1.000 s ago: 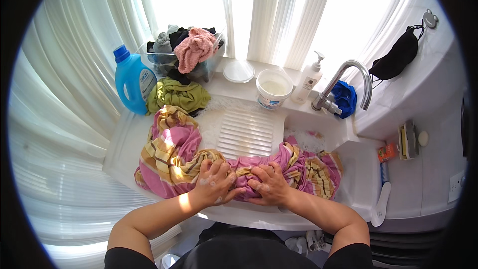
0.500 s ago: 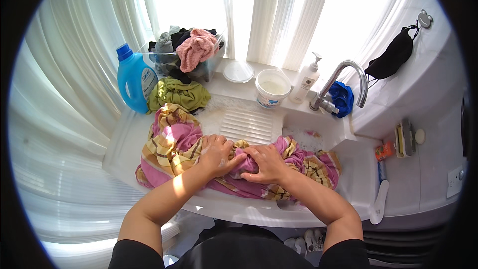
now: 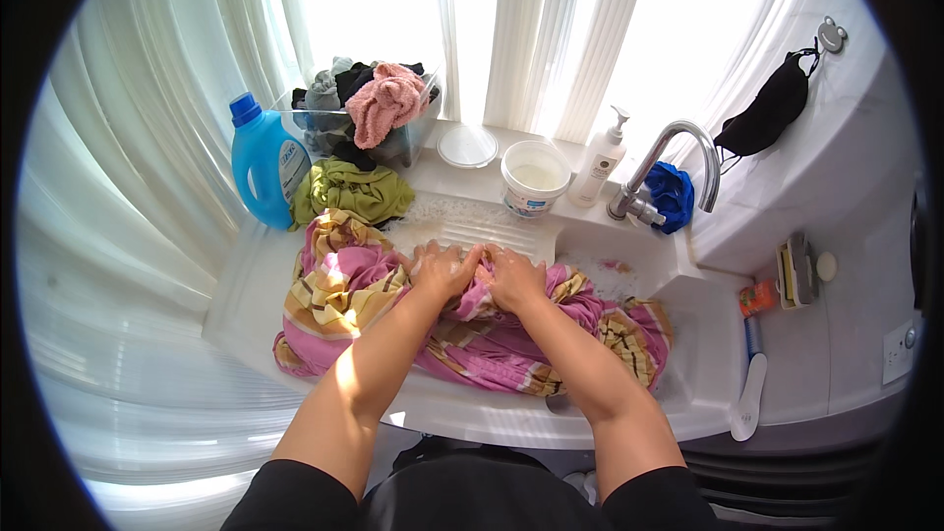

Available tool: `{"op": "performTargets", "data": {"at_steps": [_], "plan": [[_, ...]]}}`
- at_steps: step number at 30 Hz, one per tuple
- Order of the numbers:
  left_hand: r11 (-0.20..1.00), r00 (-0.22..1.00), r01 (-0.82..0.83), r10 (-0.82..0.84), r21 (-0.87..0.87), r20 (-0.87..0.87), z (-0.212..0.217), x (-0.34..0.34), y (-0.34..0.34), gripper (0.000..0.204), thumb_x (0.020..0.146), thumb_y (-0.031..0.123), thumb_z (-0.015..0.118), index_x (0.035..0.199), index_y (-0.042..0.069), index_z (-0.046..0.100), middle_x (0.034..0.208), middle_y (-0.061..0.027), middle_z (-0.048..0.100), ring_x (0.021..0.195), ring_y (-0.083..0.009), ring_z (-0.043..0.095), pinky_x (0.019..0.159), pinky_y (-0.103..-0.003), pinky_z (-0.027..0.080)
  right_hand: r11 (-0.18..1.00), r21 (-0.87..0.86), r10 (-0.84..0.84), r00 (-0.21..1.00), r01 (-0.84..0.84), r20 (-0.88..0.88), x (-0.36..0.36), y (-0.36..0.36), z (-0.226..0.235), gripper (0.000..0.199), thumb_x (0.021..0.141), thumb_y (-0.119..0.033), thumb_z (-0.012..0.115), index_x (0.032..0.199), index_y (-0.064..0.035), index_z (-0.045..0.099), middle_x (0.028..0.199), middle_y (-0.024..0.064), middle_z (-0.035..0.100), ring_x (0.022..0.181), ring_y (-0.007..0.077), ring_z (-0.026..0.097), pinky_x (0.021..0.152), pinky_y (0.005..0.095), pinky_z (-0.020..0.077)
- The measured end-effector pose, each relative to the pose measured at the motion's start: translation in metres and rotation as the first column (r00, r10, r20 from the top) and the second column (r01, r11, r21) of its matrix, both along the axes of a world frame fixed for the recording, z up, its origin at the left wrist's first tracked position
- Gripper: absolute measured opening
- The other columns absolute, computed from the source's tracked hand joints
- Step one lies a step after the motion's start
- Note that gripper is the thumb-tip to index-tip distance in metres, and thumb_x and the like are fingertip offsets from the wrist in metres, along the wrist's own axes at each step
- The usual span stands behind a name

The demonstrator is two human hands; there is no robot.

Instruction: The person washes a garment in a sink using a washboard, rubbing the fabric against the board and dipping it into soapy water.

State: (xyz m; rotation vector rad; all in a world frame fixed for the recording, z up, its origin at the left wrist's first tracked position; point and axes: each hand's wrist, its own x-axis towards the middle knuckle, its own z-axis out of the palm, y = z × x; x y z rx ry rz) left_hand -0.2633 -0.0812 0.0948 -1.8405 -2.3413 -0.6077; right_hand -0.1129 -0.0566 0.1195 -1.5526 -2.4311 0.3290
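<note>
A wet pink cloth with yellow and dark checks [image 3: 482, 359] lies bunched across the white sink with a ribbed washboard [image 3: 492, 238]. My left hand [image 3: 442, 270] bears down on the cloth's far edge at the washboard, its fingers curled over the fabric. Close beside it, my right hand [image 3: 515, 280] grips the same bunched stretch, thumb toward the left hand. Both fingertips are partly hidden in the folds. Suds [image 3: 433, 208] lie on the board's far side, just beyond the hands. An olive-green garment [image 3: 354, 192] rests at the sink's back left.
A blue detergent bottle [image 3: 261, 162] and a clear bin of clothes [image 3: 398, 143] stand back left. Along the ledge are a white lid [image 3: 468, 147], a white tub [image 3: 534, 177], a pump bottle [image 3: 598, 162] and a curved tap [image 3: 708, 162]. A white-handled brush [image 3: 750, 398] lies right.
Both hands have slid away from me, up onto the washboard, carrying the middle of the cloth along. The forearms are stretched out straighter, and more of the washboard is covered.
</note>
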Motion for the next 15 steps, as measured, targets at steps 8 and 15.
{"op": "performTargets", "data": {"at_steps": [8, 15], "plan": [[0.79, 0.8, 0.599, -0.583, 0.135, -0.141, 0.03, 0.014, -0.136, 0.052, 0.08, 0.06, 0.066, 0.094, 0.011, 0.072, 0.103, -0.0107, 0.06, 0.111, -0.0337, 0.051, 0.101, -0.058, 0.029, 0.751, 0.512, 0.457, 0.888, -0.417, 0.053, 0.072, -0.109, -0.027, 0.083, 0.068, -0.065, 0.07, 0.131, -0.0139, 0.056, 0.121, 0.0165, 0.053, 0.115, 0.0301, 0.05, 0.099, 0.0608, 0.03], [0.984, 0.985, 0.171, -0.172, 0.05, 0.007, -0.001, 0.001, 0.031, 0.047, 0.096, 0.048, 0.049, 0.088, 0.009, 0.074, 0.095, -0.0142, 0.068, 0.099, -0.0334, 0.06, 0.082, -0.053, 0.043, 0.939, 0.343, -0.005, 0.999, 0.018, -0.039, 0.002, 0.015, -0.02, 0.064, 0.074, -0.049, 0.063, 0.117, -0.0021, 0.061, 0.118, 0.0151, 0.062, 0.107, 0.0363, 0.057, 0.089, 0.0507, 0.0434]]}}
